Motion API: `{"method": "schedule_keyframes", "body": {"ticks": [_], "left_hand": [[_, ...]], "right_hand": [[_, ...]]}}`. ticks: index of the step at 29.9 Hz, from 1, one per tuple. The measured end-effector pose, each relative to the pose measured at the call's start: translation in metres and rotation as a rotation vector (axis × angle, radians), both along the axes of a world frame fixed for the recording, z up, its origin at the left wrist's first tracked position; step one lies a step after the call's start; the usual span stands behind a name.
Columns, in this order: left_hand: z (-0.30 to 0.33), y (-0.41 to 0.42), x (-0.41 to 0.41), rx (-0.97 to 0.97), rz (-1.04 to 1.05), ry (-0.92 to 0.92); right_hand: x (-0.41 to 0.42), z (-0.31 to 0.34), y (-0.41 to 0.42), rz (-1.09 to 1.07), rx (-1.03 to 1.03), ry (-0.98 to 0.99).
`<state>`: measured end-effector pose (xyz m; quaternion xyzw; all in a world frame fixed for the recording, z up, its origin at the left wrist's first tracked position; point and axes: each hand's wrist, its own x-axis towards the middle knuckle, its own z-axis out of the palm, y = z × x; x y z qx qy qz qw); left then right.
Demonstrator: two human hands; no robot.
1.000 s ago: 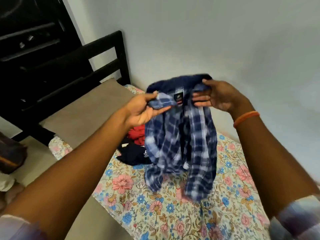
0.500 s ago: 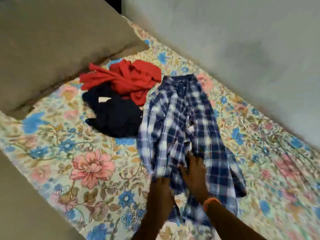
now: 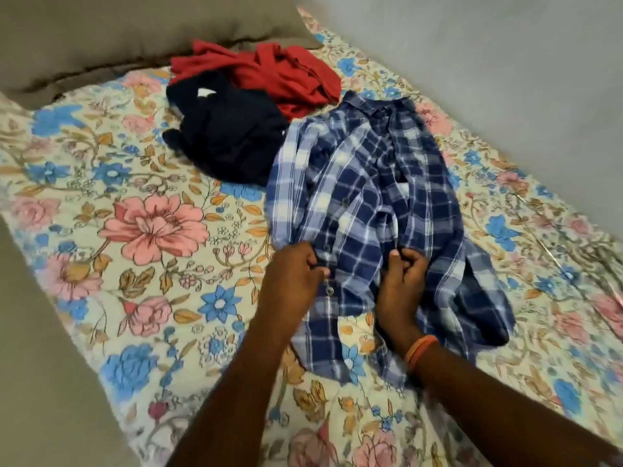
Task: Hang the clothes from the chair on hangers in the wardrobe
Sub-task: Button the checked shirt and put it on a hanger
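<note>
Together we held the plaid shirt point(image 3: 364, 210) flat on the floral bed point(image 3: 151, 230) by the grey wall point(image 3: 505, 79); left hand point(image 3: 293, 281) and right hand point(image 3: 401, 278) seemingly pinched its button edges, beside red clothes point(image 3: 269, 72).

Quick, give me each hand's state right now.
Left hand: closed, pinching the button edge of the blue plaid cotton shirt lying on the floral bedsheet.
Right hand: fingers curled, gripping the same shirt's other front edge.

Dim, soft light (edges warped)
</note>
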<state>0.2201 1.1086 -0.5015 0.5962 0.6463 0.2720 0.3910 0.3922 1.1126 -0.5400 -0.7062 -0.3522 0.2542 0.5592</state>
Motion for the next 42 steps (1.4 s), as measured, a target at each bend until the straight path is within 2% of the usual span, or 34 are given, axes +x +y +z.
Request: {"method": "schedule_keyframes", "body": {"ticks": [1,3,5,7,9,11,14,18,24,28,37,39,42], "left_hand": [[0.002,-0.003,0.001,-0.006,0.031,-0.005],[0.002,-0.009,0.005,0.013,0.059,0.103],[0.002,-0.022,0.014,0.01,0.062,0.176],[0.01,-0.043,0.023,0.016,0.054,0.272],[0.013,-0.057,0.027,0.027,0.04,0.338],[0.014,-0.068,0.031,0.036,0.057,0.362],[0.016,-0.072,0.041,0.06,0.101,0.399],[0.02,-0.069,0.051,0.095,0.198,0.348],[0.022,-0.066,0.041,-0.008,0.104,0.218],[0.027,-0.07,0.044,-0.008,0.092,0.198],[0.042,-0.093,0.085,0.017,-0.003,0.06],[0.044,-0.099,0.096,0.042,0.002,0.044],[0.043,-0.106,0.107,0.096,0.025,0.059]], "right_hand": [[0.004,-0.001,-0.004,0.0,0.003,0.06],[0.011,0.003,-0.006,0.042,-0.039,0.113],[0.024,0.012,-0.007,0.202,-0.126,0.022],[0.046,0.025,-0.018,0.43,-0.15,-0.296],[0.068,0.032,-0.03,0.557,-0.106,-0.633],[0.084,0.039,-0.049,0.604,-0.179,-0.774],[0.092,0.044,-0.064,0.563,-0.367,-0.778],[0.09,0.053,-0.057,0.469,-0.33,-0.705],[0.068,0.059,-0.053,0.473,-0.374,-0.776],[0.069,0.054,-0.049,0.484,-0.361,-0.656],[0.087,0.049,-0.08,0.573,-0.216,0.13],[0.086,0.043,-0.089,0.533,-0.154,0.194],[0.08,0.039,-0.101,0.564,-0.128,0.193]]}}
